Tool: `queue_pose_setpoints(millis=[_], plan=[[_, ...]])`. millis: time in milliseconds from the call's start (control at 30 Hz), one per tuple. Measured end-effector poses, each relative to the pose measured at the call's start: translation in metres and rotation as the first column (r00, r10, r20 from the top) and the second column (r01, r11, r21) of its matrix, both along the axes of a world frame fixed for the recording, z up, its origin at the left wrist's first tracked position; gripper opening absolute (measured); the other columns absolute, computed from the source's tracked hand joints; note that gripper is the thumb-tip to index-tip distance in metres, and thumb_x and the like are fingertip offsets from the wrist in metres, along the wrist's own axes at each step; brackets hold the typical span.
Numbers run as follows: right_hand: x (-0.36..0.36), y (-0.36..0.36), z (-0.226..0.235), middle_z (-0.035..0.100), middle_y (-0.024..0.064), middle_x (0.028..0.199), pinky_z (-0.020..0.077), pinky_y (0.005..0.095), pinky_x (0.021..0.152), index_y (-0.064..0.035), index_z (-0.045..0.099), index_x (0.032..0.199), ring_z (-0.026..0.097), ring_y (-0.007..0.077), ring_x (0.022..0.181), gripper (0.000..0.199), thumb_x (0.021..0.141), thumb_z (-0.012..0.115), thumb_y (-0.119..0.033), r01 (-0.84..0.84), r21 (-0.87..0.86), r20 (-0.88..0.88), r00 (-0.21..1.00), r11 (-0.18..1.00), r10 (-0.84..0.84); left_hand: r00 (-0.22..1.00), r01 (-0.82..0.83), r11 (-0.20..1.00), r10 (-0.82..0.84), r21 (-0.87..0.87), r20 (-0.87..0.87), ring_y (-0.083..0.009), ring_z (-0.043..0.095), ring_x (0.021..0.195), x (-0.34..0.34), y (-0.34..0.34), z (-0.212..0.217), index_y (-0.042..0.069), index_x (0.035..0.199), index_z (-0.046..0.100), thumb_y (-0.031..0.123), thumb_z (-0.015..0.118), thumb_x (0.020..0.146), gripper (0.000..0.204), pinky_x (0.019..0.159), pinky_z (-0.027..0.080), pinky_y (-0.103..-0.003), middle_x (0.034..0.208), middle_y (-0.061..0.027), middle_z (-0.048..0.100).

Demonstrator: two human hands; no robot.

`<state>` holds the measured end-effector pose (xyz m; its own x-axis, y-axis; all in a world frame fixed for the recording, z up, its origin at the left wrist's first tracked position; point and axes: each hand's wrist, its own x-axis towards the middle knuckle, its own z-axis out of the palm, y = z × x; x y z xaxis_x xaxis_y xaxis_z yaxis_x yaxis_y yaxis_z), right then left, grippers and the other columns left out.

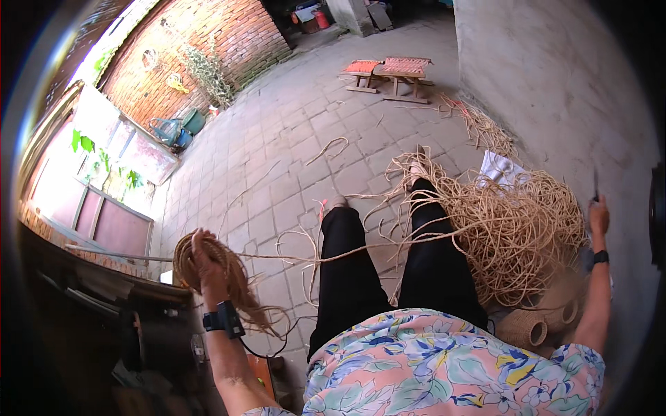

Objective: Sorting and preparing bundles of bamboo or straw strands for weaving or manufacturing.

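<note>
My left hand (202, 260) is closed on a coiled straw-coloured rope piece (239, 281), with loose ends hanging below it. A strand of cord (288, 258) runs from near this coil across my legs to a large tangled heap of the same cord (524, 232) on my right. Out at the far right, my right hand (599, 216) is closed around the dark handle of a thin pointed tool (595, 186), tip up. It is slightly blurred, so its exact kind cannot be made out. The right hand is beside the heap, close to the wall.
Two low folding stools (406, 67) with orange-red woven seats stand ahead. White paper or cloth (499, 170) lies on the heap. Woven cylinders (524, 328) rest by my right side. A plastered wall (555, 76) bounds the right. Loose cord (326, 149) lies on the paved floor.
</note>
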<state>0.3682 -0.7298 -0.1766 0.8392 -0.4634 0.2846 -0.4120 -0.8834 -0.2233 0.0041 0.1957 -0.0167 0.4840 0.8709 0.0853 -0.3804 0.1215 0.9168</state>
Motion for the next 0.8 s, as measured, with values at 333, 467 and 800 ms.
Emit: queue_pose_setpoints(millis=[333, 467, 800], plan=[[-0.142, 0.429, 0.086, 0.058, 0.013, 0.107, 0.054, 0.0299, 0.078, -0.0001, 0.048, 0.119, 0.062, 0.0189, 0.093, 0.047, 0.079, 0.064, -0.019, -0.037, 0.956, 0.294, 0.086, -0.291, 0.952, 0.959, 0.155, 0.987, -0.14, -0.044, 0.246, -0.011, 0.053, 0.065, 0.062, -0.109, 0.043, 0.012, 0.09, 0.054, 0.016, 0.065, 0.082, 0.014, 0.059, 0.045, -0.027, 0.078, -0.0007, 0.058], [-0.194, 0.505, 0.096, 0.057, 0.0117, 0.109, 0.0501, 0.0283, 0.078, -0.0011, 0.045, 0.12, 0.059, 0.0168, 0.095, 0.042, 0.094, 0.049, -0.035, 0.047, 0.91, 0.407, -0.28, -0.411, 0.87, 0.932, 0.212, 0.977, -0.212, 0.032, 0.294, -0.0119, 0.05, 0.068, 0.074, -0.15, 0.061, 0.011, 0.095, 0.052, 0.014, 0.06, 0.085, 0.013, 0.061, 0.043, -0.028, 0.077, -0.0023, 0.054], [-0.205, 0.545, 0.101, 0.056, 0.0079, 0.102, 0.0456, 0.0271, 0.074, -0.0048, 0.043, 0.121, 0.055, 0.0125, 0.086, 0.046, 0.098, 0.038, -0.044, 0.191, 0.794, 0.572, 0.09, -0.578, 0.815, 0.724, 0.647, 0.762, -0.63, 0.041, 0.281, -0.0155, 0.05, 0.074, 0.065, -0.231, 0.027, 0.009, 0.1, 0.048, 0.009, 0.054, 0.085, 0.016, 0.065, 0.044, -0.029, 0.081, -0.0051, 0.052]])
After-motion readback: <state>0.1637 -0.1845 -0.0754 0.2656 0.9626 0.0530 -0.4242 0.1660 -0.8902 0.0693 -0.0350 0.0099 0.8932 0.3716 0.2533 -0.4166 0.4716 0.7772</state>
